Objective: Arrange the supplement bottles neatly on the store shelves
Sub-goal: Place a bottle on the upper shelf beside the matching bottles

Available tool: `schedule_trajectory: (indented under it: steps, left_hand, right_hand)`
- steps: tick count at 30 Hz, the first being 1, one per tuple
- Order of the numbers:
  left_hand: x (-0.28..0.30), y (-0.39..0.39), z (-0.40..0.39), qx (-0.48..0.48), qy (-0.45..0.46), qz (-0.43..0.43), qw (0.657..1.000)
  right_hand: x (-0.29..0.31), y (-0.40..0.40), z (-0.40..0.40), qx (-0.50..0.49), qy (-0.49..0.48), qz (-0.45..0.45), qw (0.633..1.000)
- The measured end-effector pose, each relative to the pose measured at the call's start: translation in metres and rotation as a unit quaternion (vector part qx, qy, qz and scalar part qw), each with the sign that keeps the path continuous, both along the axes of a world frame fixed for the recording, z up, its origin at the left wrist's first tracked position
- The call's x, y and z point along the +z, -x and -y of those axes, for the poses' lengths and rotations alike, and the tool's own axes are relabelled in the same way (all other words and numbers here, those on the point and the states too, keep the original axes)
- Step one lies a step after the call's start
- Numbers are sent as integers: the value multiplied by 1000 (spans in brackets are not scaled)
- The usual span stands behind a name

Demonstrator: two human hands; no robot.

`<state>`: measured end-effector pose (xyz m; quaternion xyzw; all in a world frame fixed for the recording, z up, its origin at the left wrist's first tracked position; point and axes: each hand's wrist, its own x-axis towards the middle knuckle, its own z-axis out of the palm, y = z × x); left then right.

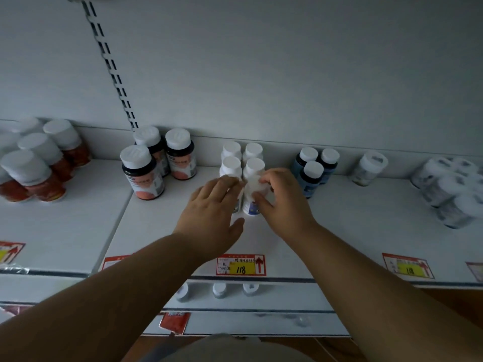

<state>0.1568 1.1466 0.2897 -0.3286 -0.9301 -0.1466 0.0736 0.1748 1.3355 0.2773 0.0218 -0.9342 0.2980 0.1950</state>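
White bottle (251, 194) on shelf (352, 226), R hand (285, 202) gripping.

Both your bare forearms reach forward and converge toward the middle. Your left hand (213, 205) lies palm down, fingers (230, 182) straight and close together, thumb angled out to the right. Your right hand (283, 202) is curled, its fingers and thumb pinching a white bottle (252, 190) from the right side.
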Motion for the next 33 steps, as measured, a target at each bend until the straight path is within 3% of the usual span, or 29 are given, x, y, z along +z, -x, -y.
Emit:
schedule_trajectory:
  steps: [7, 12, 17, 24, 33]
  left_hand:
    - [-5, -6, 40, -72, -45, 21, 996]
    - [-16, -21, 100, -125, -33, 63, 990]
    - [-20, -48, 181, -135, -20, 73, 988]
    - [-38, -105, 278, -34, 19, 42, 998]
    - [-100, -157, 309, -34, 47, 110, 992]
  right_hand:
    - [18, -31, 38, -102, -8, -35, 994]
    - [29, -70, 106, -189, 59, -43, 979]
    - [40, -106, 195, -148, 137, 29, 979]
    - [14, -141, 281, -27, 154, 113, 981]
    - [-65, -208, 313, -62, 132, 195, 970]
